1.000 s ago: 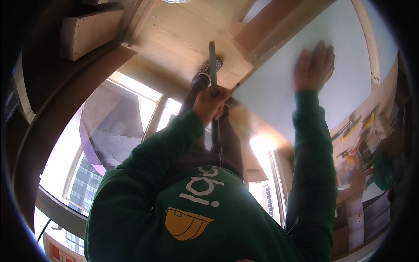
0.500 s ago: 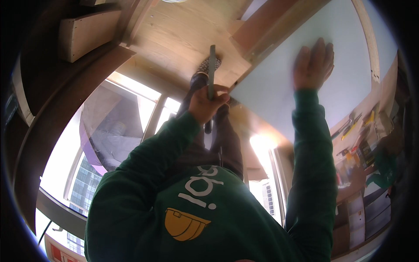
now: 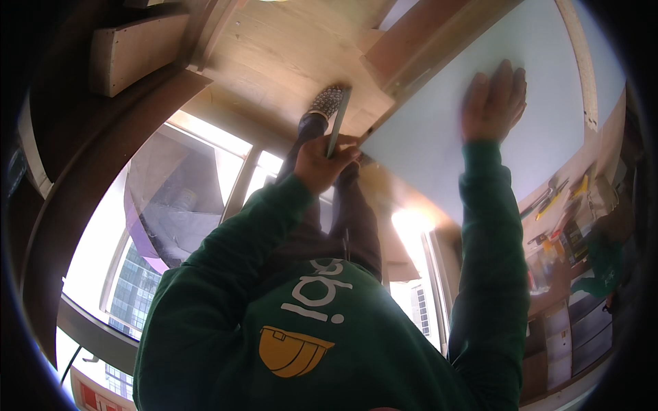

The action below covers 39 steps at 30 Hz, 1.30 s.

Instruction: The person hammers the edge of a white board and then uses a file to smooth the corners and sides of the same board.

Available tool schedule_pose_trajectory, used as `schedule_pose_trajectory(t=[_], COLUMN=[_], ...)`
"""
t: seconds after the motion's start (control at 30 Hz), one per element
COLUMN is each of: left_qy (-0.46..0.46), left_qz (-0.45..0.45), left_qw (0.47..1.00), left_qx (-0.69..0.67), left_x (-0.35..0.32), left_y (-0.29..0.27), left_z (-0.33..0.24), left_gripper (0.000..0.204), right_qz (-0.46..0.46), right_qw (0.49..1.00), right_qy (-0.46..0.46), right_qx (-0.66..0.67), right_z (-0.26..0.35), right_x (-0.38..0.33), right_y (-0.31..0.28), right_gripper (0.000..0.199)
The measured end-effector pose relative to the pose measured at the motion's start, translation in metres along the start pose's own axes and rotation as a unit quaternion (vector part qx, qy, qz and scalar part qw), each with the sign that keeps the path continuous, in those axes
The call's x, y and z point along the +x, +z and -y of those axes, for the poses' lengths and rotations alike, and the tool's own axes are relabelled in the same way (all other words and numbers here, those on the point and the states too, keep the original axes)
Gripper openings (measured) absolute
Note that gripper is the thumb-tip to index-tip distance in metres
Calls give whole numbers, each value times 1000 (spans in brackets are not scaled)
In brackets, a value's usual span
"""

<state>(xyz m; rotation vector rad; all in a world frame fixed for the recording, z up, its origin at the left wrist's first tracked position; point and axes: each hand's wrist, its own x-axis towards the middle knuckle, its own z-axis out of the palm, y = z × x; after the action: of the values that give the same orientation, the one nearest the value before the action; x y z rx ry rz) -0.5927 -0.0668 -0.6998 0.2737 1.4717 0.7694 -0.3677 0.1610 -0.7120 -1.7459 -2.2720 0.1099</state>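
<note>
A slim grey metal blade (image 3: 338,122) is standing along the corner edge of a pale flat panel (image 3: 439,130).

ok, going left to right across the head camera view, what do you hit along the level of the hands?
Wooden block → left hand gripping a slim metal tool → pale flat panel → right hand spread flat on that panel → cluttered shelf of tools at the far right.

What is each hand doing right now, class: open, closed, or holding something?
Left hand: closed around a slim metal tool at the panel's edge.
Right hand: open, palm flat on the pale panel, holding nothing.
</note>
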Motion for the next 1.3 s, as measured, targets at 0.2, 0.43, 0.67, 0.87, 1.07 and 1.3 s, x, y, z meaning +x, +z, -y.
schedule_pose_trajectory(t=[0.2, 0.43, 0.67, 0.87, 1.07, 1.3], left_qy=[-5, 8, 53, 66, 160, 131], left_qz=[-3, 4, -2, 26, 28, 33], left_qw=[999, 998, 996, 989, 973, 979], left_qx=[35, 66, 68, 128, 162, 154], left_x=[0, 0, 3, 3, 12, 14], left_y=[-1, -4, -6, -7, -11, -9], left_z=[-1, -5, 10, -11, -2, -1], left_gripper=[26, 27, 28, 30, 32, 28], right_qz=[5, 4, 4, -3, -6, 0], right_qw=[1000, 1000, 1000, 1000, 1000, 1000], right_qy=[5, 5, -5, -2, -2, -1], right_qx=[-1, -1, -12, -9, -11, -13], right_z=[1, 2, 6, 0, 1, 0], right_x=[0, -1, 1, -1, 0, -2], right_y=[0, 0, 2, 0, 0, 3], right_gripper=[69, 70, 70, 70, 71, 71])
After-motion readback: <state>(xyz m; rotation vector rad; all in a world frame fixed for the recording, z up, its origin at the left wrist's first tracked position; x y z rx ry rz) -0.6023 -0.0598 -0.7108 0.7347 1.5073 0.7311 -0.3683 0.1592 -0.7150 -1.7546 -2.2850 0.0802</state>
